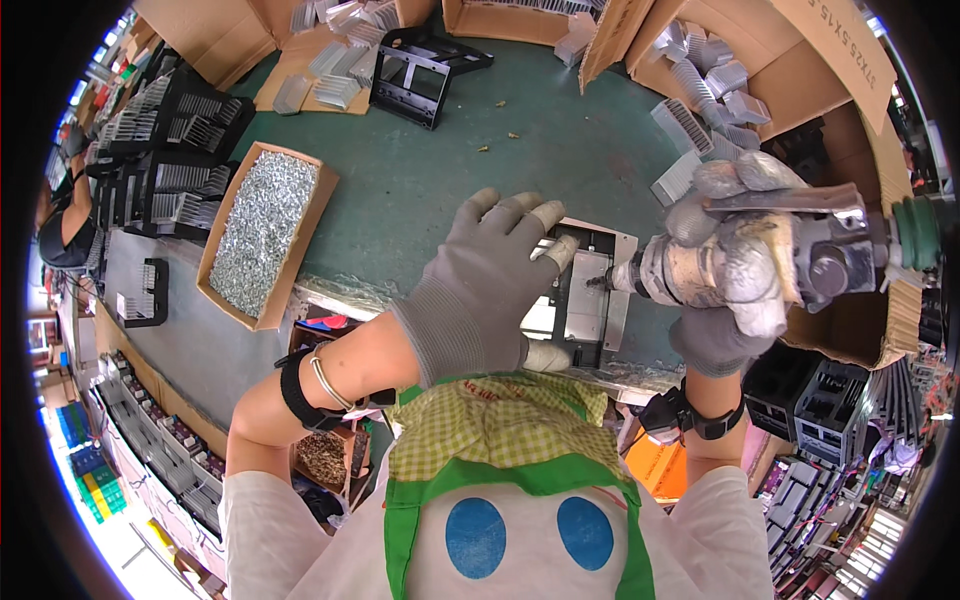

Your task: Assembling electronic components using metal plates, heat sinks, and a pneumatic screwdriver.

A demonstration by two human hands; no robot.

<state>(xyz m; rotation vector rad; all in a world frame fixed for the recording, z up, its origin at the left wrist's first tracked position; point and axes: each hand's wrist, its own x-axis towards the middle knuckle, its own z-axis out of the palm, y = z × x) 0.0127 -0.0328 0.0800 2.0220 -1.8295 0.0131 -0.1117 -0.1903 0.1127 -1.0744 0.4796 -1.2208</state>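
My left hand [488, 285], in a grey glove with pale fingertips, spans a black frame [606, 243] at the table's near edge, thumb on its near side and fingers across it. A silvery metal plate [592, 305] sits in the frame. My right hand [735, 250], gloved and with taped fingers, is wrapped round a power screwdriver [818, 262] lying sideways. Its body is bound in worn tape, and a lever runs along its top. The driver's bit [600, 282] points left and reaches the plate; whether a screw is under it I cannot tell.
A cardboard box [308, 232] full of small silvery screws stands left. Another black frame [410, 85] lies at the back. Finned heat sinks [684, 127] spill from a carton [800, 70] at the back right. Black frames with heat sinks [185, 190] are stacked far left, near another person's arm [75, 190].
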